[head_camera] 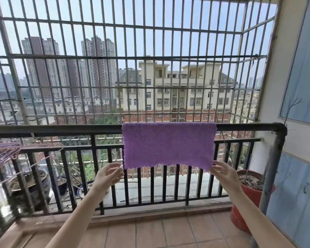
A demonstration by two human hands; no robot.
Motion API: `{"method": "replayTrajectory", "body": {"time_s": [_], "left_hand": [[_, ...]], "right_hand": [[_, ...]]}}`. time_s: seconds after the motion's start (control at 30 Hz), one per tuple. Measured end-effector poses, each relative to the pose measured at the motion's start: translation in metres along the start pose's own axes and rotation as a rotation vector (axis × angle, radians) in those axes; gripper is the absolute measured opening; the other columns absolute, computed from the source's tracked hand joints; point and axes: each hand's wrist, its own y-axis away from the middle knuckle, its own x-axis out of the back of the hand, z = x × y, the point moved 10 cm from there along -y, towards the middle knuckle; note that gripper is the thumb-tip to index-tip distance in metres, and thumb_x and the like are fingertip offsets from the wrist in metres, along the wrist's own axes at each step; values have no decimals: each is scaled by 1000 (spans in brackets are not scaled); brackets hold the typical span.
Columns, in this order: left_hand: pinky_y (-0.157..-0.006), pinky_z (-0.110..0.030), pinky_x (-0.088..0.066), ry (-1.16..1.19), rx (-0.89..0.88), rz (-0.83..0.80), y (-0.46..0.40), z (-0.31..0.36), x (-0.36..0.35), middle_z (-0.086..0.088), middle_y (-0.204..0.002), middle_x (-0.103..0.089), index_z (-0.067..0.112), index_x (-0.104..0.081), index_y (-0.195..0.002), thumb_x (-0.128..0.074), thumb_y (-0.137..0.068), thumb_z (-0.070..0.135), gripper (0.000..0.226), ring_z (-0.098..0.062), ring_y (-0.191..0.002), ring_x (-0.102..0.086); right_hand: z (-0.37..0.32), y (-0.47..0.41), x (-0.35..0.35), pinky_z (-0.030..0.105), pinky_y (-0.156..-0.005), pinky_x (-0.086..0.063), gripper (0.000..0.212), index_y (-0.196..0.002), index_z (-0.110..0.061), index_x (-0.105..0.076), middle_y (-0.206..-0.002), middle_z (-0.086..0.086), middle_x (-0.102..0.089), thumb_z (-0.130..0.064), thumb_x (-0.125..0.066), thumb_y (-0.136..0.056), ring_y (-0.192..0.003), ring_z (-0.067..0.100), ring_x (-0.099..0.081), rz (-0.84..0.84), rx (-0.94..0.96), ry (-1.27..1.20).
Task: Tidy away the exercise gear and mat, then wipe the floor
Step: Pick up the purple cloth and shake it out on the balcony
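Two hands are reaching up at the bottom corners of a purple cloth (168, 145) that's hanging over the top bar of the black balcony railing (61, 128). The left hand (108, 173) is hovering just beside the lower left corner with fingers relaxed and spread, gripping nothing as far as I can see. The right hand (223, 171) is touching the lower right corner with straight fingers. A red flowerpot (247, 197) is sitting on the tiled floor (168, 233) to the right, and pink hangers (2, 151) are hanging at the left.
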Motion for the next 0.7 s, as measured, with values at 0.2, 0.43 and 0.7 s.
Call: {"method": "replayTrajectory", "body": {"time_s": [0.2, 0.43, 0.7], "left_hand": [[-68, -18, -55, 96, 34, 147, 71, -38, 50, -12, -94, -67, 5, -60, -104, -55, -89, 6, 16, -20, -86, -63], [-61, -17, -54, 171, 100, 416, 204, -75, 102, -8, -80, -65, 7, -61, -96, -46, -93, 6, 16, -12, -71, -66], [-57, -13, -51, 359, 72, 956, 405, -85, 124, 5, -67, -68, 13, -59, -89, -43, -94, 10, 18, -4, -61, -65]], "right_hand": [[23, 63, -10, 22, -67, -53, 15, -94, -18, -62, -87, 1, -67, -5, -62, -86, -83, 23, -67, 239, 6, -75], [35, 136, -98, 12, -53, -50, 19, -90, -10, -65, -73, 1, -69, 2, -50, -91, -58, 5, -65, -181, -204, -379], [20, 219, -176, 12, -55, -50, 22, -89, -12, -64, -82, 10, -67, 2, -48, -93, -70, 20, -64, -625, -284, -334]]}}
